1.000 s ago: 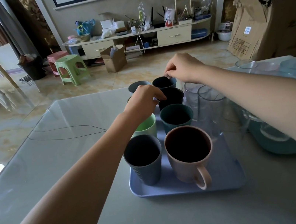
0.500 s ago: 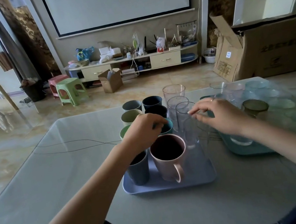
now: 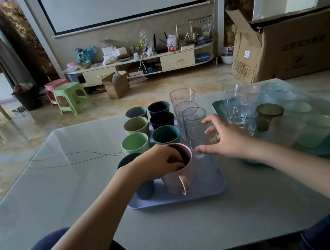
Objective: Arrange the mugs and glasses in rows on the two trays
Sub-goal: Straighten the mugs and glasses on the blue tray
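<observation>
The left hand (image 3: 157, 161) has shifted onto the pale pink handled mug (image 3: 179, 174), fingers pinching its rim; the right hand (image 3: 225, 137), fingers spread, cups a tall clear glass (image 3: 199, 138).

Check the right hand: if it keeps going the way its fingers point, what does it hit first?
The right hand points left, toward the nearest clear glass on the blue tray, fingers spread around it. That glass comes first; contact may already exist, depth is unclear. The pink mug stands beyond.

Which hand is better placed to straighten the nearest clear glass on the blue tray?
Right. The right hand already cups the nearest clear glass on the blue tray, while the left hand is on the pink mug.
</observation>
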Motion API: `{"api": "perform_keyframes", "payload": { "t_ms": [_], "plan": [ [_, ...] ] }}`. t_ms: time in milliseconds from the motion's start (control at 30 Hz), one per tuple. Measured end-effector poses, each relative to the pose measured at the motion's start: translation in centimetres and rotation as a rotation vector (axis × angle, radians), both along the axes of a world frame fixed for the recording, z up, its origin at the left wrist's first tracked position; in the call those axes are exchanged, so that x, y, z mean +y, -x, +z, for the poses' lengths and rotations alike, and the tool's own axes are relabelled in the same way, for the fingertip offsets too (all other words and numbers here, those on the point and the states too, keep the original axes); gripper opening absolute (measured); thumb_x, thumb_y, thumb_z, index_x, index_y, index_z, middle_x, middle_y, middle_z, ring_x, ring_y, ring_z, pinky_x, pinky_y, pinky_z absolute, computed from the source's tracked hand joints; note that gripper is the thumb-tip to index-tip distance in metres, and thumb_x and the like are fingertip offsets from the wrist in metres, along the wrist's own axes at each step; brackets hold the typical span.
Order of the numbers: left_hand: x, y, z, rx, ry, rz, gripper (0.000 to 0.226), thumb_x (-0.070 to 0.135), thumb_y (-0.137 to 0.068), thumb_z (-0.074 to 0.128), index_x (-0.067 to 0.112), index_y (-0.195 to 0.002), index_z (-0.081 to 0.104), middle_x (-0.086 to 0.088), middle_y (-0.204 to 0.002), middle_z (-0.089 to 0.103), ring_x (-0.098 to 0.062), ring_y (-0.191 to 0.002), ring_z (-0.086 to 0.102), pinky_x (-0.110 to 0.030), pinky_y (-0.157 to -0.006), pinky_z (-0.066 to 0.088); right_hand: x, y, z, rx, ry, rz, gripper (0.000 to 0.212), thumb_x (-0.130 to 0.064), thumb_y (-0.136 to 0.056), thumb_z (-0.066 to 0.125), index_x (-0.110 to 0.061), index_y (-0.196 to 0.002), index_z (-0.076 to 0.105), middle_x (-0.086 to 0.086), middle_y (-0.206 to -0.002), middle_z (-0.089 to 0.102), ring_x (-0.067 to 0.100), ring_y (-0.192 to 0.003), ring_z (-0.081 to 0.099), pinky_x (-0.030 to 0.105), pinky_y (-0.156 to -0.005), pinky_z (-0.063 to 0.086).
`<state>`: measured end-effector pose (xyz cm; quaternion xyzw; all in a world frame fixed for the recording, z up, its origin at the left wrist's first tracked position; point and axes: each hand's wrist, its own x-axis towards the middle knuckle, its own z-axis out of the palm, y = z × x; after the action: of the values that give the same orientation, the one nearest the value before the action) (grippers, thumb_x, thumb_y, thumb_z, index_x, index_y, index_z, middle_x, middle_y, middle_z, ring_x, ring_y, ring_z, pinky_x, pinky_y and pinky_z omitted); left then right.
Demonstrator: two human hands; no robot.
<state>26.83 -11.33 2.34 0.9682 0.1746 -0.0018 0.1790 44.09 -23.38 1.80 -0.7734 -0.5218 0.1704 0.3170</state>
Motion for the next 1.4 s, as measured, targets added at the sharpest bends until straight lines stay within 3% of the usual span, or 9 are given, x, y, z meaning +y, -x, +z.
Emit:
{"api": "perform_keyframes", "payload": {
  "t_ms": [167, 400, 667, 800, 933, 1067, 1167, 1267, 1400],
  "plan": [
    [-0.3, -0.2, -0.2, -0.004, 0.007, -0.012, 0.016, 0.010, -0.087, 0.056, 0.010, -0.095, 0.070, 0.007, -0.085, 0.059, -0.006, -0.073, 0.049, -0.002, -0.062, 0.035, -0.2, -0.7, 0.6, -0.029, 0.059, 0.030, 0.068, -0.045, -0.065, 0.081, -0.030, -0.117, 0.041, -0.005, -0.106, 0.058, 0.014, -0.085, 0.063, 0.027, -0.074, 0.049],
    [-0.2, -0.4, -0.1, 0.014, 0.017, 0.005, 0.019, 0.011, -0.086, 0.057, 0.012, -0.100, 0.070, 0.000, -0.094, 0.067, -0.007, -0.075, 0.051, -0.002, -0.064, 0.036, -0.7, -0.6, 0.4, -0.016, 0.061, 0.058, 0.067, -0.043, -0.065, 0.081, -0.032, -0.118, 0.041, -0.007, -0.106, 0.057, 0.012, -0.082, 0.060, 0.025, -0.071, 0.046],
    [0.2, -0.3, -0.1, 0.049, 0.014, 0.017, 0.018, 0.016, -0.088, 0.057, 0.016, -0.101, 0.070, 0.001, -0.095, 0.068, -0.007, -0.078, 0.055, -0.007, -0.065, 0.040, -0.8, -0.5, 1.0, 0.014, 0.104, 0.083, 0.071, -0.046, -0.063, 0.081, -0.031, -0.119, 0.040, -0.004, -0.112, 0.057, 0.018, -0.092, 0.063, 0.035, -0.084, 0.052],
    [0.8, -0.6, 0.2, -0.010, 0.053, 0.071, 0.014, 0.021, -0.087, 0.060, 0.016, -0.094, 0.072, -0.001, -0.085, 0.071, -0.008, -0.071, 0.057, -0.016, -0.067, 0.046, -0.9, -1.5, 3.3, 0.105, 0.219, 0.125, 0.078, -0.066, -0.069, 0.058, -0.029, -0.134, 0.035, -0.005, -0.125, 0.051, 0.015, -0.104, 0.058, 0.033, -0.088, 0.049],
    [2.0, -1.2, 0.7, -0.178, 0.024, 0.213, 0.014, 0.015, -0.087, 0.059, 0.013, -0.094, 0.071, -0.003, -0.083, 0.071, -0.016, -0.073, 0.064, -0.027, -0.073, 0.052, 0.9, -4.7, 4.3, 0.171, 0.027, -0.059, 0.052, -0.045, -0.088, 0.054, -0.020, -0.131, 0.040, 0.005, -0.128, 0.052, 0.022, -0.104, 0.059, 0.042, -0.085, 0.053],
    [2.9, -1.7, 0.7, -0.188, -0.157, 0.271, 0.023, 0.016, -0.088, 0.052, 0.018, -0.101, 0.071, -0.003, -0.097, 0.070, -0.022, -0.088, 0.062, -0.030, -0.079, 0.047, 3.3, -5.8, 2.9, 0.054, 0.030, -0.005, 0.055, -0.038, -0.086, 0.063, -0.031, -0.134, 0.038, 0.006, -0.140, 0.044, 0.022, -0.123, 0.046, 0.049, -0.098, 0.046],
    [3.5, -1.9, 0.6, -0.146, -0.202, 0.287, 0.024, 0.018, -0.088, 0.051, 0.022, -0.103, 0.070, -0.001, -0.100, 0.070, -0.024, -0.090, 0.062, -0.031, -0.081, 0.047, 4.7, -5.8, 2.7, 0.107, 0.077, 0.148, 0.035, -0.029, -0.088, 0.062, -0.034, -0.122, 0.055, -0.001, -0.139, 0.047, 0.023, -0.120, 0.050, 0.048, -0.094, 0.050],
    [4.0, -1.9, 0.6, -0.150, -0.163, 0.286, 0.023, 0.018, -0.086, 0.053, 0.023, -0.101, 0.071, -0.002, -0.099, 0.071, -0.024, -0.087, 0.064, -0.037, -0.082, 0.053, 5.4, -6.0, 2.5, 0.061, 0.132, 0.177, 0.011, -0.024, -0.083, 0.069, -0.032, -0.091, 0.068, -0.012, -0.116, 0.061, 0.019, -0.107, 0.058, 0.039, -0.098, 0.045],
    [4.0, -1.6, 0.7, -0.139, -0.183, 0.284, 0.022, 0.020, -0.087, 0.054, 0.022, -0.099, 0.073, 0.003, -0.100, 0.072, -0.020, -0.093, 0.063, -0.035, -0.091, 0.047, 5.7, -6.1, 1.8, 0.031, 0.098, 0.111, 0.010, -0.026, -0.078, 0.074, -0.029, -0.073, 0.066, 0.002, -0.110, 0.069, 0.038, -0.103, 0.063, 0.043, -0.090, 0.047]
  ]
}}
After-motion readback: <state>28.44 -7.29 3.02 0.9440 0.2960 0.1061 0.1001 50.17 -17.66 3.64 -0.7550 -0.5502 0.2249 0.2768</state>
